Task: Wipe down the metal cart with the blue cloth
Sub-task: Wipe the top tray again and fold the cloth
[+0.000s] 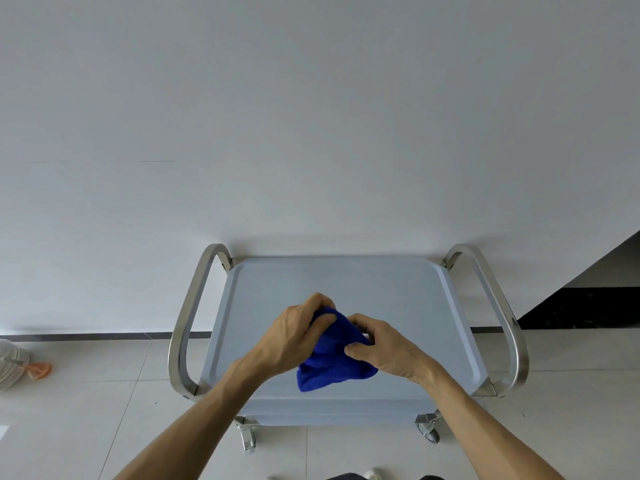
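We've got the blue cloth (332, 362) bunched between both hands, left hand (298, 336) and right hand (384, 353) each curled tight on it, hanging just above the metal cart (398, 299) top directly below, equally near both.

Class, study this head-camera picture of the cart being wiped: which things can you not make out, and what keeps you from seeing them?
- Head view: the cart's lower shelf is hidden under the top tray.
- Whether the blue cloth touches the tray: cannot tell.
- Fingertips of the left hand and right hand are buried in cloth folds.
- The pale ribbed thing is cut by the left edge.
- The rear casters are hidden behind the tray; only two front casters show.
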Demonstrator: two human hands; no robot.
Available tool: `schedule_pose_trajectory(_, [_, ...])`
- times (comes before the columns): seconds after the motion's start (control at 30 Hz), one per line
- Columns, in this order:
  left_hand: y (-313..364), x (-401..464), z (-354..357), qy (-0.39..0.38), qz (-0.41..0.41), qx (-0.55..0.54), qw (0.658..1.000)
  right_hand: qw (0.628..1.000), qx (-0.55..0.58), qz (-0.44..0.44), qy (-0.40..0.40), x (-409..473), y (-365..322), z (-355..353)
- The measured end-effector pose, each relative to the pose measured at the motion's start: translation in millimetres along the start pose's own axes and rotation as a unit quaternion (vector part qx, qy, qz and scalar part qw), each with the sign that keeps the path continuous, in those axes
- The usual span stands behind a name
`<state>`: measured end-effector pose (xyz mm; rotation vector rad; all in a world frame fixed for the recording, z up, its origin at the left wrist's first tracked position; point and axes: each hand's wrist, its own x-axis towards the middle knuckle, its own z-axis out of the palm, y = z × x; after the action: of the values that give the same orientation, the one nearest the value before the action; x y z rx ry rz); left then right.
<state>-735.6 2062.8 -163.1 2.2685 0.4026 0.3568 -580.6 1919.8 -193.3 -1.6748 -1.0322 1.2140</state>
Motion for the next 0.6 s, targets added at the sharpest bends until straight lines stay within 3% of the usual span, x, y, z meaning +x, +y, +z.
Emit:
schedule_pose_trajectory(0.37, [34,-3,-26,0.076,-0.052,-0.163,0.982,0.998,0.040,-0.033,0.036,-15,23,8])
schedule_pose_trajectory(0.6, [44,-2,-53,0.161,-0.081,-0.348,0.920,0.999,0.041,-0.002,0.023,-20,51,-3])
